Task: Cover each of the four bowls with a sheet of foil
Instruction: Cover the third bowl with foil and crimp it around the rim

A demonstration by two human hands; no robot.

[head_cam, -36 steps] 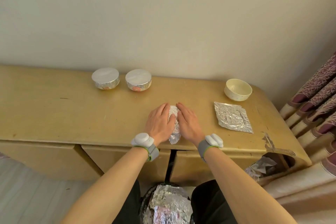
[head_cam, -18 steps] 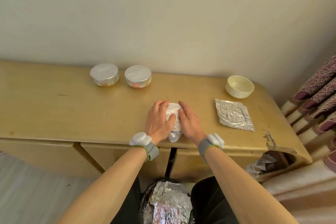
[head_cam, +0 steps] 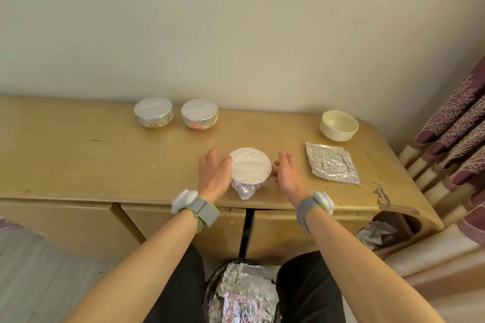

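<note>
A foil-covered bowl (head_cam: 250, 168) stands near the front edge of the yellow cabinet top (head_cam: 78, 160), its foil top flat and a crumpled corner hanging at the front. My left hand (head_cam: 213, 172) touches its left side with fingers spread. My right hand (head_cam: 288, 173) is just off its right side, fingers apart, holding nothing. Two more foil-covered bowls (head_cam: 153, 115) (head_cam: 200, 117) sit side by side at the back. An uncovered cream bowl (head_cam: 338, 125) stands at the back right. A loose crinkled foil sheet (head_cam: 331, 162) lies flat in front of it.
A wall runs behind the cabinet. Purple patterned curtains (head_cam: 456, 139) hang at the right. The cabinet's right front corner is chipped (head_cam: 380, 191), with crumpled paper in the hole below. A bin holding crumpled foil (head_cam: 244, 294) sits between my knees.
Both hands were pressed together over the middle bowl's foil; they have spread apart to its sides, exposing the flat foil top. The view has shifted slightly.
</note>
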